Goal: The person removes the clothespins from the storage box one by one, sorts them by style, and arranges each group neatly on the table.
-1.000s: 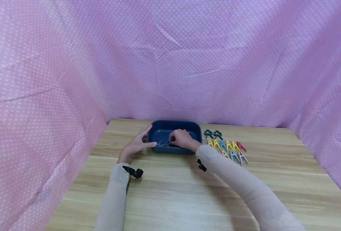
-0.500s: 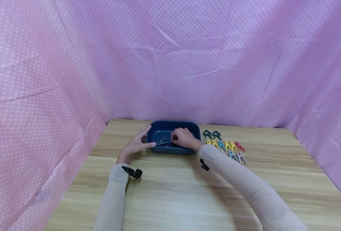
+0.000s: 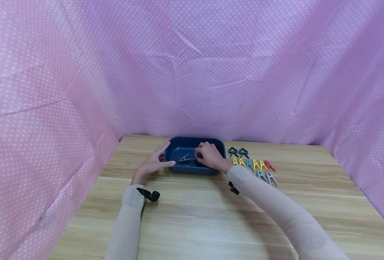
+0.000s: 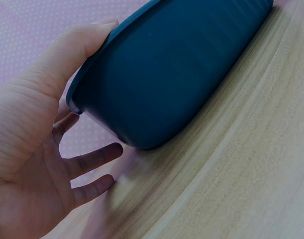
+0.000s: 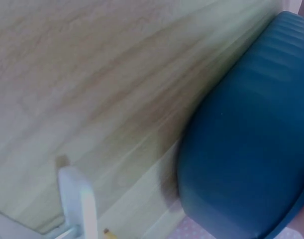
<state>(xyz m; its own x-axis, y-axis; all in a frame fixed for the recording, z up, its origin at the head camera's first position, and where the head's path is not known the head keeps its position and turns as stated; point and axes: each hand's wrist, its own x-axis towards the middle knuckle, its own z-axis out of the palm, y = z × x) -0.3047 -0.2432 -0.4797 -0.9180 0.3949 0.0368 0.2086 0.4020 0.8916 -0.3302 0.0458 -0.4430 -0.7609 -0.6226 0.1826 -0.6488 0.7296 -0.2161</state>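
My right hand is inside the dark blue basin, its fingers bent and pinching the right end of a grey-blue clothespin. The other end of that clothespin points left, with its prongs apart. Something small and reddish lies on the basin floor below it. At the basin's left end, my left hand is spread around the corner. In the left wrist view its thumb rests on the rim, and the other fingers extend fairly straight beside the outer wall. The right fingertips are hidden by the basin wall in the right wrist view.
Right of the basin lie two dark green clips, a row of yellow, blue and red clothespins, and pale ones nearer the right sleeve. A pale clothespin shows in the right wrist view. A pink dotted curtain hangs behind the table.
My right hand has shifted slightly right inside the basin, and the grey-blue clothespin has moved and turned with it. A peach clothespin is now hidden behind the right sleeve. My left hand stays put.
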